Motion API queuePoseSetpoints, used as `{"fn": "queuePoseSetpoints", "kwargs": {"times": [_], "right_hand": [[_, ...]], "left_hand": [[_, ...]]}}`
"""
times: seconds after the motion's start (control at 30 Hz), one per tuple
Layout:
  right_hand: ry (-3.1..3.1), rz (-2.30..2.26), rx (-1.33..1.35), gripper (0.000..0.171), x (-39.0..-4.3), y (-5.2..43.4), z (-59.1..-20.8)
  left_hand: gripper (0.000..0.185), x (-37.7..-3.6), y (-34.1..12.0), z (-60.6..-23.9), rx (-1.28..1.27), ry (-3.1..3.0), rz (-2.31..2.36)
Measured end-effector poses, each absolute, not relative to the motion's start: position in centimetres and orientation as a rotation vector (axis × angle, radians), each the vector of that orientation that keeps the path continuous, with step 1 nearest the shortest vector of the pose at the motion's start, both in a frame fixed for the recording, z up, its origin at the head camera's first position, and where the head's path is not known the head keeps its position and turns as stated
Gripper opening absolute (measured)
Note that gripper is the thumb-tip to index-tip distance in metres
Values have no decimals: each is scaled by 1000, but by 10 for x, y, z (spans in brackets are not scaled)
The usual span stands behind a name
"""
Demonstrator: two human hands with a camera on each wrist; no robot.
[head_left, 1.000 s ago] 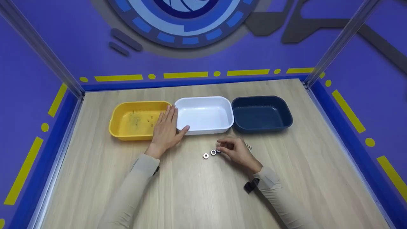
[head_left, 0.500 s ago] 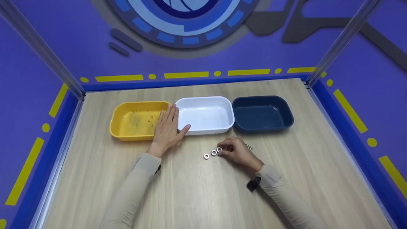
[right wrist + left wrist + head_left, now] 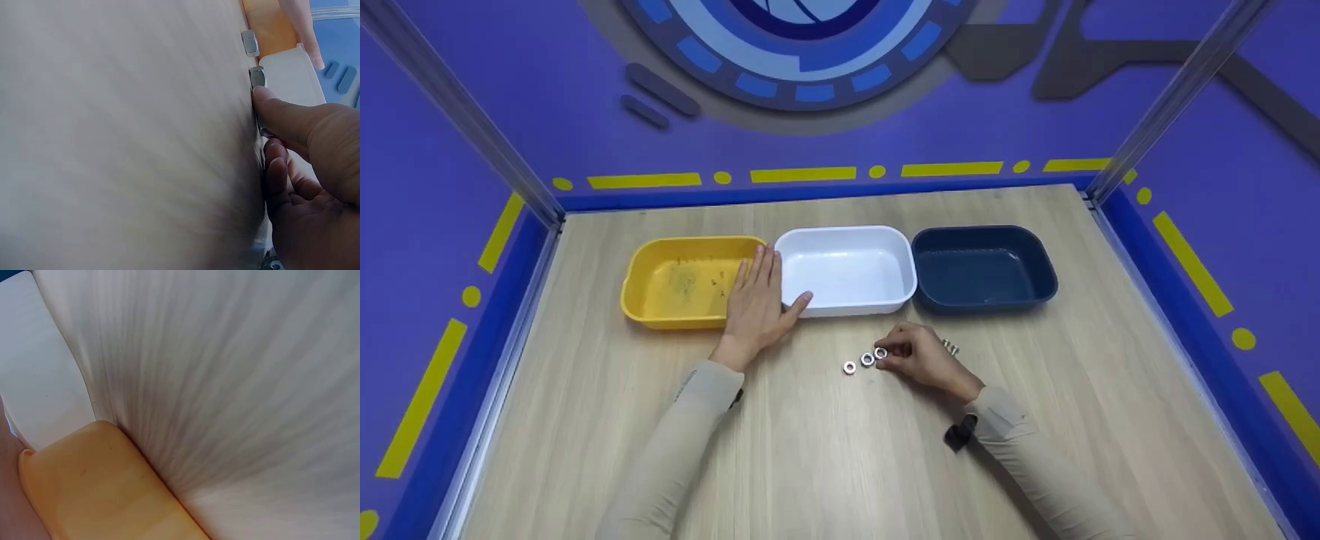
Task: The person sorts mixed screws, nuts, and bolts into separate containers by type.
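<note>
- Fingers (image 3: pixel 894 352) of the right hand (image 3: pixel 921 358) are curled, pinching the nearest small silver metal nut (image 3: pixel 880 352) on the pale wooden counter (image 3: pixel 825 450).
- Left hand (image 3: pixel 757 304) is laid flat, fingers straight, across the yellow plastic tray (image 3: pixel 660 289) and white plastic tray (image 3: pixel 847 266).

left hand (image 3: pixel 757 304) flat, fingers straight, right hand (image 3: pixel 919 354) fingers curled

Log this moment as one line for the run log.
left hand: flat on yellow tub rim | right hand: fingertips on nut | two more nuts beside

Three trays (image 3: pixel 846 270) in row at table (image 3: pixel 825 450) rear; three nuts (image 3: pixel 866 360) before middle tray.
</note>
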State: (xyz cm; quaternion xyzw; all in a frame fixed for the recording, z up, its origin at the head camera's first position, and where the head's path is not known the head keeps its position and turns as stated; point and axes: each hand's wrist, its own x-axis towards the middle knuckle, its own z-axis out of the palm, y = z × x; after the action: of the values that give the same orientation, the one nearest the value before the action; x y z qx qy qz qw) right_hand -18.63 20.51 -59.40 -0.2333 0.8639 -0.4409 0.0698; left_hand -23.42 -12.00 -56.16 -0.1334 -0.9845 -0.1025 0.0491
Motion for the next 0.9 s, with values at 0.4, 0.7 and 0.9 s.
{"fn": "queuePoseSetpoints", "kwargs": {"times": [0.4, 0.7, 0.9], "right_hand": [[2633, -1276, -821, 15, -187, 203, -596], [2670, -1205, -908, 14, -186, 201, -593], [2654, -1224, -891, 15, -187, 201, -588]], "left_hand": [[101, -235, -119, -561, -401, -3025, -317], [101, -235, -120, -562, -401, -3028, -333], [101, -235, -120, -563, -413, -3008, -357]]}}
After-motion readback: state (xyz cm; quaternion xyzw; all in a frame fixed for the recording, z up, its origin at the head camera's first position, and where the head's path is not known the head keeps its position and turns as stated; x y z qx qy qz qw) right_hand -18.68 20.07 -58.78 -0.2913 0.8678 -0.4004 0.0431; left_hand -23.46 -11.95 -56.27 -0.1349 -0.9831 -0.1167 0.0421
